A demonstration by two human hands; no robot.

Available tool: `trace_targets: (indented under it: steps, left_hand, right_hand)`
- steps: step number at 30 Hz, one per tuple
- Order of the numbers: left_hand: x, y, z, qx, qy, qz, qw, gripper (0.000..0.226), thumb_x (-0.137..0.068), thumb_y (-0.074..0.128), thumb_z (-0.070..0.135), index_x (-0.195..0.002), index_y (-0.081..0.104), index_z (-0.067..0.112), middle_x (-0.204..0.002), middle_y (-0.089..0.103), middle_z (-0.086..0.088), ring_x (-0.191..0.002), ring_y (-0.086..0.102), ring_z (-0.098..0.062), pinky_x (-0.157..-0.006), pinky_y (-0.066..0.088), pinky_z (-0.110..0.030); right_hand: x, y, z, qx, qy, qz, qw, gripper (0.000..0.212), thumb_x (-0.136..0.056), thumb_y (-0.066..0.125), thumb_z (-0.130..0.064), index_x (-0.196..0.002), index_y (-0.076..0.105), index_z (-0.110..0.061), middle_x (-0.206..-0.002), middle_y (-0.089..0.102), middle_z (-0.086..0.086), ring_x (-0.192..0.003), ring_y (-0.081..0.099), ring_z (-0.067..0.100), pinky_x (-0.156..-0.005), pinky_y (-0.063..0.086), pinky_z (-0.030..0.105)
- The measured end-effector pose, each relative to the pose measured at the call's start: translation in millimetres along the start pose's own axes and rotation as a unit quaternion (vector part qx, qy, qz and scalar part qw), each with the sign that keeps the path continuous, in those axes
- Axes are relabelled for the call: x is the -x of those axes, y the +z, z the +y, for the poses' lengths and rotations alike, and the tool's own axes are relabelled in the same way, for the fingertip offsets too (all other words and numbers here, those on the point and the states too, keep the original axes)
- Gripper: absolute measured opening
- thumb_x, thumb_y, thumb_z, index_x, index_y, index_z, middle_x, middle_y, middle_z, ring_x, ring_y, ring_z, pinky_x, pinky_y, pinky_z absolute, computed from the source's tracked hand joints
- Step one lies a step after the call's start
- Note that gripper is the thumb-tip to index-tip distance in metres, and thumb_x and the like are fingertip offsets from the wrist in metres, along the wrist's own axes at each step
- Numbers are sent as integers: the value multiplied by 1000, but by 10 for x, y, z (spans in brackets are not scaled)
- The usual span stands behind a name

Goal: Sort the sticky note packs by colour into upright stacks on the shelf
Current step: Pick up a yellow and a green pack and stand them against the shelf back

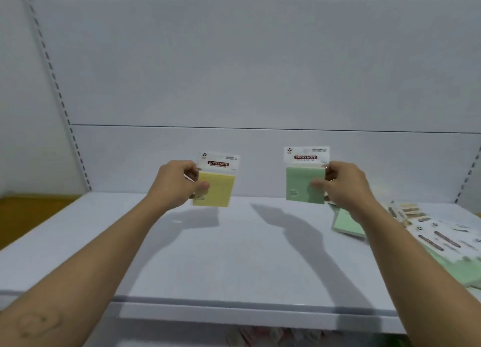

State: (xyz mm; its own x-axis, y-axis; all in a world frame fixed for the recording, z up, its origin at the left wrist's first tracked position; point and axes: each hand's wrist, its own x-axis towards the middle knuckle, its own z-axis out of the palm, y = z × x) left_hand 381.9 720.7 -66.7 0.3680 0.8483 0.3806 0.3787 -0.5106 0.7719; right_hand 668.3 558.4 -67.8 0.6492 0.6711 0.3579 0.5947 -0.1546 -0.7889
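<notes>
My left hand (177,182) grips a yellow sticky note pack (217,188) by its left edge and holds it upright near the back of the white shelf (208,255). My right hand (343,185) grips a green sticky note pack (303,184) by its right edge, also upright, to the right of the yellow one. Both packs have a white header card reading STICKY NOTE. Whether their lower edges touch the shelf I cannot tell.
A loose pile of packs (442,242), green and yellow, lies flat on the shelf's right side, partly behind my right forearm. The white back panel (260,86) rises behind. Slotted uprights flank the shelf. Pinkish items (260,336) show blurred below the front edge.
</notes>
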Motion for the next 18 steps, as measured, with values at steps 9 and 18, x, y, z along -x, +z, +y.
trace_targets:
  steps: [9, 18]
  left_hand:
    - [-169, -811, -703, -13, -54, 63, 996, 21, -71, 80, 4, -83, 64, 0, -86, 66, -16, -79, 69, -36, -69, 60, -42]
    - [-563, -1557, -1637, 12, -94, 81, 992, 16, -76, 75, 0, -87, 64, -4, -81, 68, -20, -81, 68, -41, -74, 57, -53]
  right_hand:
    - [-172, 1003, -573, -22, -44, -69, 996, 14, -76, 72, -9, -86, 68, -19, -82, 68, 4, -83, 65, 28, -73, 58, 48]
    - [-270, 2292, -1193, -14, -53, -107, 993, 14, -78, 71, -10, -89, 68, -17, -82, 67, 3, -82, 65, 27, -74, 57, 47]
